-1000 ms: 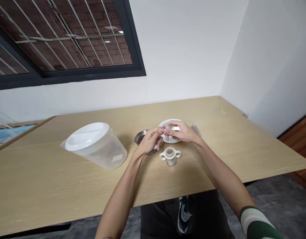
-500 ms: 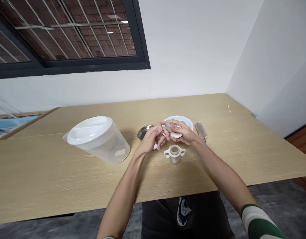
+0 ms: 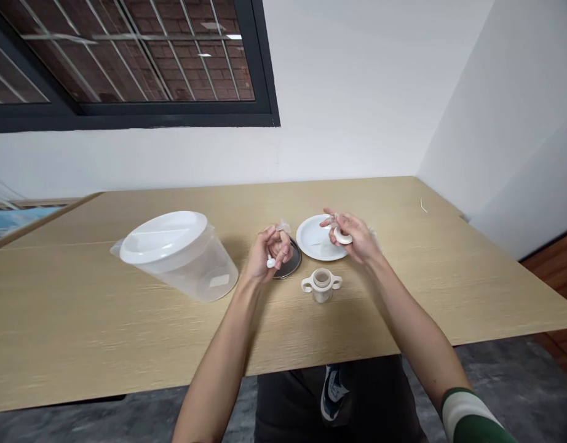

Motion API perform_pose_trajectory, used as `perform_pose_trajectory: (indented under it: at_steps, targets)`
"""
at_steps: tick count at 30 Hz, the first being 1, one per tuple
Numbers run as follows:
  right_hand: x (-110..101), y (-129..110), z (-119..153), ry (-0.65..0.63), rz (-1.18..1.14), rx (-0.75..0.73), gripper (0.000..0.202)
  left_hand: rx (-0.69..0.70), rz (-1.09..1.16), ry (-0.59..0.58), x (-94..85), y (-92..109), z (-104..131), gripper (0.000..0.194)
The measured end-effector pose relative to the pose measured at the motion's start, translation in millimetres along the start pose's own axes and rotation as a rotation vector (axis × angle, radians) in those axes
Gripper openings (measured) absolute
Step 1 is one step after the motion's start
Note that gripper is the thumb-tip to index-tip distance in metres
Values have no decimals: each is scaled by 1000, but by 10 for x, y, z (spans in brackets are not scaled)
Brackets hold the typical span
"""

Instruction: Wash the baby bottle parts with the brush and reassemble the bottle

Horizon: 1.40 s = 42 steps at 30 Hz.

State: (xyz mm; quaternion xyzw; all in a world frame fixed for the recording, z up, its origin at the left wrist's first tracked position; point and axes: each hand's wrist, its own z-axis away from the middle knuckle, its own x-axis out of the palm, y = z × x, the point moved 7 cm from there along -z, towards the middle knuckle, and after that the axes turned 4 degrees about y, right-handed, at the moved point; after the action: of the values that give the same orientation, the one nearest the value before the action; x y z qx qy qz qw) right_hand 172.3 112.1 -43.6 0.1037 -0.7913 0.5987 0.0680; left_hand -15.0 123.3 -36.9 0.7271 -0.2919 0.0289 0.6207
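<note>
White ring (image 3: pixel 343 235), quite possibly a bottle collar, is in play above the right of the plate, but take it from the left: lidded plastic pitcher (image 3: pixel 186 261) first, on the wooden table (image 3: pixel 140 344). Next comes the left hand (image 3: pixel 261 253), thumb and forefinger pinching a soft translucent piece (image 3: pixel 283 227), with a small white piece (image 3: pixel 270 263) tucked in the curled fingers. Just behind and below it, a metal dish (image 3: pixel 293 263), part hidden. Now the round white plate (image 3: pixel 306 243), and nearer the body the two-handled cup (image 3: pixel 322 294), upright and open-topped. And out to the right, the right hand (image 3: pixel 361 241) grips that ring, with something clear by its fingertips, too small to name. Watch the doubling-up! Each hand seems to carry more than one bit, so a loosened finger could drop the small white piece; the filmy one might slip from so light a pinch. Any lettering? There's a pale patch on the pitcher, likely a sticker, but not a word on it can be read, and no brand shows anywhere.
</note>
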Motion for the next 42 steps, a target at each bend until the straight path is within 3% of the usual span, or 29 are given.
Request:
perform_pose_trajectory:
  at_steps: [3,5,8,11,15,18,22,26,33,42]
  targets:
    - [-358,-37,-79,178,515,-107,50,23,-25,85,-115,-28,-55,43]
    - [-452,-9,-92,207,876,-137,43,24,-90,111,-163,-97,-88,39]
    - [-425,173,-68,79,1233,-30,37,25,-224,109,-198,-205,-117,39]
    - [-359,291,-14,-27,1402,46,31,11,-350,107,-229,-276,-122,41]
    - [-368,290,-11,-24,1443,31,38,-1,-446,103,-256,-304,-124,42]
    - [-473,200,-51,111,1371,-32,44,-20,-453,89,-254,-314,-130,41]
    - [-599,77,-65,304,1170,-159,32,-68,-417,89,-264,-350,-133,34]
    - [-662,120,-33,377,1061,-152,33,-102,-374,94,-292,-412,-139,25]
    - [-547,244,-10,223,1070,-227,43,-66,-397,194,-334,-448,-151,15]
    - [-578,449,6,194,1349,-100,26,85,-484,165,-305,-450,-183,40]
